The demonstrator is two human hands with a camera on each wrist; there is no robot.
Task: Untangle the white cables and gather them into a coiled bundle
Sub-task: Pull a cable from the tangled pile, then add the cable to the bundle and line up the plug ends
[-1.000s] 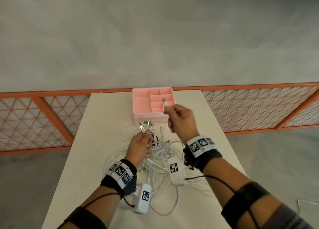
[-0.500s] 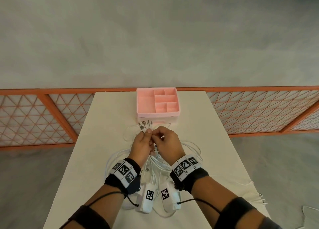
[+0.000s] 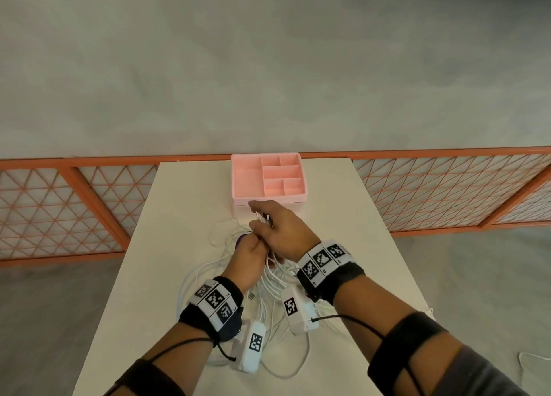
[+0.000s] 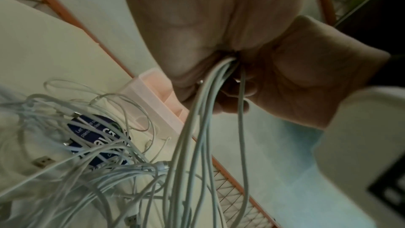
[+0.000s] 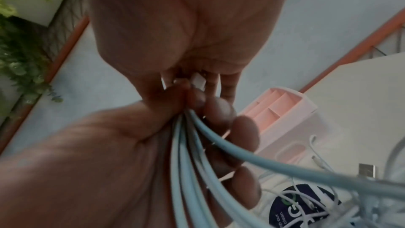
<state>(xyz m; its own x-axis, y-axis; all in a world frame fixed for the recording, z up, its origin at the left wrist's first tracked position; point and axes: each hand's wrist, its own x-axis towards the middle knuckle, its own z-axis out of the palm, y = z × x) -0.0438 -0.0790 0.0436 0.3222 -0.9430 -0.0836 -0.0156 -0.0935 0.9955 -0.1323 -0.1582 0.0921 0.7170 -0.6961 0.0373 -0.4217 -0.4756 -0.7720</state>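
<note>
The thin white cables [image 3: 269,279] sprawl in a loose tangle on the pale rectangular table [image 3: 155,246], several strands drawn up into both hands. The left hand [image 3: 249,260] is fisted around the gathered strands, and the right hand [image 3: 281,228] is curled over their plug ends just above it. The pink plastic compartment tray [image 3: 268,176] sits just beyond, and a dark blue round label [image 4: 98,136] lies under the tangle.

White cables [image 3: 269,279] are gripped by left hand [image 3: 249,254] and right hand [image 3: 283,231] near pink tray [image 3: 238,187] on table [image 3: 179,216].
</note>
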